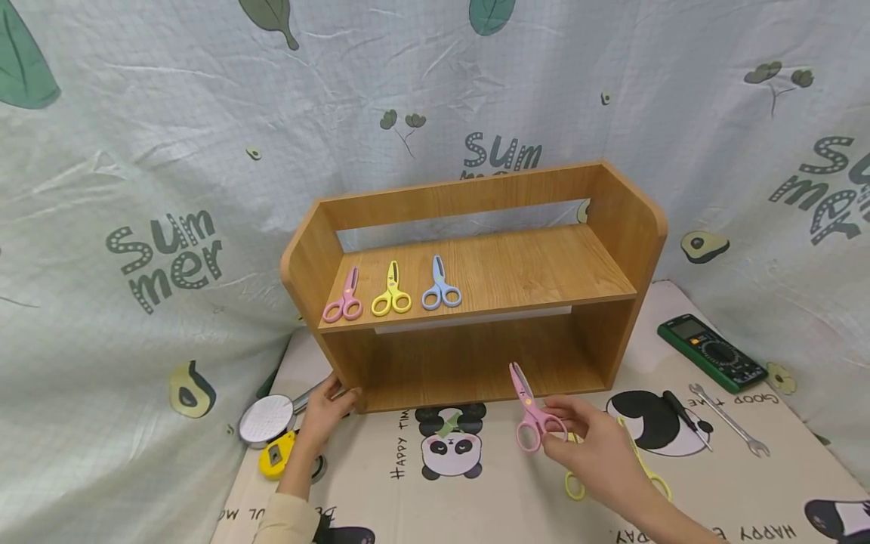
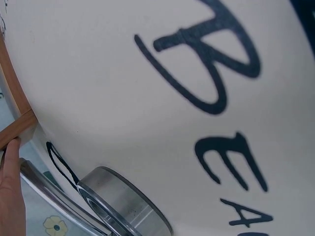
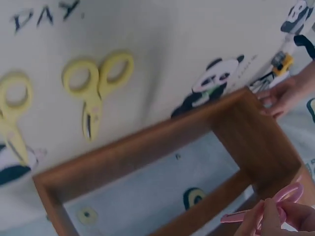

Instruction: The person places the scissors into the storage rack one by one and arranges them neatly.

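A two-tier wooden shelf (image 1: 476, 397) stands on the table. My left hand (image 1: 325, 414) grips its lower left front corner, thumb at the front edge and fingers along the side. My right hand (image 1: 598, 449) pinches pink scissors (image 1: 527, 400) by a handle loop, blades pointing up, in front of the lower tier. On the upper tier lie pink scissors (image 1: 347, 301), yellow scissors (image 1: 392, 293) and blue scissors (image 1: 439, 287) in a row. Two yellow scissors, one (image 3: 91, 93) beside the other (image 3: 15, 113), lie on the table; my right hand partly covers them in the head view.
Left of the shelf are a round metal strainer-like thing (image 1: 266, 419) and a yellow tape measure (image 1: 276, 455). On the right lie a green multimeter (image 1: 712, 352), a wrench (image 1: 730, 421) and a black-handled screwdriver (image 1: 686, 419). A printed curtain (image 1: 204, 136) hangs behind the shelf.
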### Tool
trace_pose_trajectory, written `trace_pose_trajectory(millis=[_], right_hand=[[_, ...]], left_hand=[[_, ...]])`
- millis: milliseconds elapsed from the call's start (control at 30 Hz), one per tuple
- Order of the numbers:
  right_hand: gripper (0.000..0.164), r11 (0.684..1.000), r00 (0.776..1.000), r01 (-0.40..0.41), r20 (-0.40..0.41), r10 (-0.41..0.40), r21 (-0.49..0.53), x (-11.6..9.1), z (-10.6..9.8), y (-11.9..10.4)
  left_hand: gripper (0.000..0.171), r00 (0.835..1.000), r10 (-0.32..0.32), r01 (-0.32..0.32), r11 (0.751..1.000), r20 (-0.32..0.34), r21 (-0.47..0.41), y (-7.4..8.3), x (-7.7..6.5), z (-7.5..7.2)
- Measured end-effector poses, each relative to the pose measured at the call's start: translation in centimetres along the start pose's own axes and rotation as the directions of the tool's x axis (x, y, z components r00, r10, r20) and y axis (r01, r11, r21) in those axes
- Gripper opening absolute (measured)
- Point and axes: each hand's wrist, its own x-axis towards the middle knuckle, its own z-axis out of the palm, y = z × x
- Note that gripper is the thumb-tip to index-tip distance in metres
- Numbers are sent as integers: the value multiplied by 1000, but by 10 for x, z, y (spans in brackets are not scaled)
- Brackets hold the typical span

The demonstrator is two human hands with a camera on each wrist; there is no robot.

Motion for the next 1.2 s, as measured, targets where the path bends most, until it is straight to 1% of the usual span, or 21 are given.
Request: trace_pose_trajectory(millis=[167,267,433,533,800,967,1200], right_hand=[[49,995,996,86,12,-85,-48,1,-16,-26],[49,989,990,140,12,-140,-49,5,-24,-40],[48,966,968,252,3,-252,-50,16,-31,-59],[47,953,956,292,-9,-293,-76,26,-33,-71],[45,950,956,292,-2,-294,-109,64,-30,-97],[52,954,962,271,9,-272,-131,88,-28,-110],[55,949,968,250,36,-248,-191,119,-27,-127]], left_hand=[[75,1000,7,-7,1000,3,1,1,0,-1],[75,1000,10,-10,1000,4,3,0,0,-1],[74,1000,6,-6,1000,0,2,-1,1,-2],[74,1000,6,-6,1000,-2,1,-1,1,-2],[72,1000,15,-15,1000,-4,-5,-1,0,-2],[73,1000,21,-21,1000,-5,-5,-1,-1,0],[75,1000,19,-19,999,-7,-28,-4,-1,2]])
